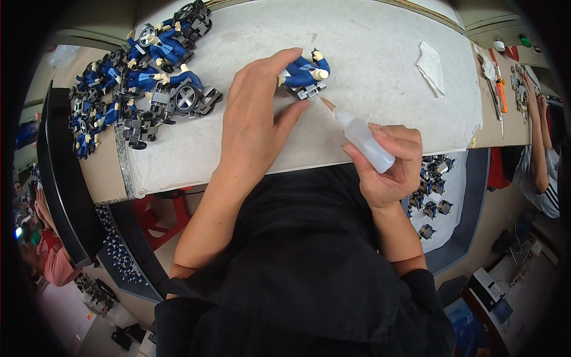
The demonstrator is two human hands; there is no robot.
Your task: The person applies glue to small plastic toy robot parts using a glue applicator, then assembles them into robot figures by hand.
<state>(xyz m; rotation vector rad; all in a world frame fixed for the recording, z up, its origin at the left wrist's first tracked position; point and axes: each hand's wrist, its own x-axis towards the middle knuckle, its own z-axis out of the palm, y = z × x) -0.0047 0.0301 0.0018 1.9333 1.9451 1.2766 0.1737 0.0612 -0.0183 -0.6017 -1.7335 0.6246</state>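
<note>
A small toy figure (304, 76) in a blue suit, with pale hands and a grey blocky base, lies on the pale paper-covered table in front of me. My left hand (254, 107) curves round its left side, index finger and thumb bracketing it and steadying it. In my right hand (392, 157) is a translucent white squeeze bottle (367, 143), tilted up and to the left. Its thin brownish nozzle points at the grey base, with the tip at or just short of its edge; whether they touch I cannot tell.
Many similar blue figures with black wheels (157, 83) are heaped at the table's left. A crumpled white tissue (430, 68) lies to the right, near an orange-handled tool (501, 89). Below right, a grey tray (467, 220) holds several figures. Other people work at both sides.
</note>
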